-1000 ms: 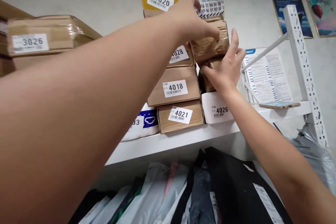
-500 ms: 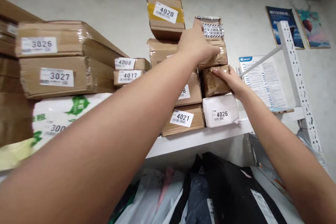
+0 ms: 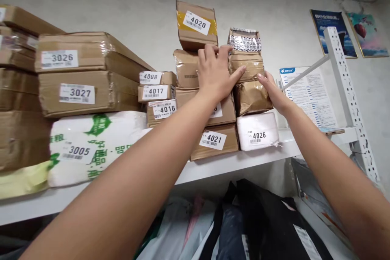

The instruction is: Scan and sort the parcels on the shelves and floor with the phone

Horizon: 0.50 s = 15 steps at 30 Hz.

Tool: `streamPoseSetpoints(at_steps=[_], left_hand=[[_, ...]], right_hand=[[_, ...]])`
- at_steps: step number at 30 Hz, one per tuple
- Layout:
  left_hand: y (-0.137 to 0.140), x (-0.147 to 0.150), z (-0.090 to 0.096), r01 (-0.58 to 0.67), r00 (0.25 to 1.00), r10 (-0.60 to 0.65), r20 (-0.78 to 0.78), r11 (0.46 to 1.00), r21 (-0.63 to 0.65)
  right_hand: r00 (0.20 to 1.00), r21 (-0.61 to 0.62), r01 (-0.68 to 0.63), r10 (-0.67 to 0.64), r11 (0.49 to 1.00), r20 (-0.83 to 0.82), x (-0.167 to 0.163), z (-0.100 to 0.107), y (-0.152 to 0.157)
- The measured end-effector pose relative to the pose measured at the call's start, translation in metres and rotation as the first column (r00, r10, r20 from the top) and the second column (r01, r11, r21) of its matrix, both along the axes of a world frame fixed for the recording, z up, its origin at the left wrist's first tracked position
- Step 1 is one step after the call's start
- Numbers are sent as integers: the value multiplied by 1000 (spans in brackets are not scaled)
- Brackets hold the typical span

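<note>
1. Brown, tape-wrapped cardboard box (image 3: pixel 254 99), sitting on a white wrapped parcel (image 3: pixel 258 124): probably light, stiffish, kinda slick. I'd hold both sides.
2. Right hand (image 3: pixel 273 89): thumb at its upper right edge, can't tell if gripping.
3. Left hand (image 3: pixel 215 74): spread wide, thumb over the taped tan box (image 3: pixel 254 65) above.
4. White shelf (image 3: pixel 219 166) underneath.

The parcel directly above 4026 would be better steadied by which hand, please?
Probably the right hand: its thumb is at the upper edge of the parcel, while the left hand has its thumb over the box above.
</note>
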<state>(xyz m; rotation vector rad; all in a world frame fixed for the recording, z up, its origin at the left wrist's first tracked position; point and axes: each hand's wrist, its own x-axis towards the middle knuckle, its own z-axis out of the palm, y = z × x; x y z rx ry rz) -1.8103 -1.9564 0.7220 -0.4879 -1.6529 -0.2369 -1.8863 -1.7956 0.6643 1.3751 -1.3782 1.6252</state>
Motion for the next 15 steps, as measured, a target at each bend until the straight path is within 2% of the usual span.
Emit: streamPoseSetpoints(at_steps=[4, 8, 12, 15], left_hand=[[-14, 15, -3, -50, 994, 62, -91, 990, 133], [-37, 18, -8, -4, 998, 22, -63, 963, 270], [-58, 9, -14, 134, 988, -108, -108, 953, 272], [-63, 6, -15, 81, 994, -54, -98, 954, 287]], right_hand=[[1000, -8, -3, 3, 1000, 29, -3, 1, -2], [1000, -14, 2, -2, 1000, -11, -10, 6, -2], [1000, 5, 9, -9, 1000, 24, -10, 5, -4], [999, 18, 16, -16, 1000, 36, -6, 2, -6]])
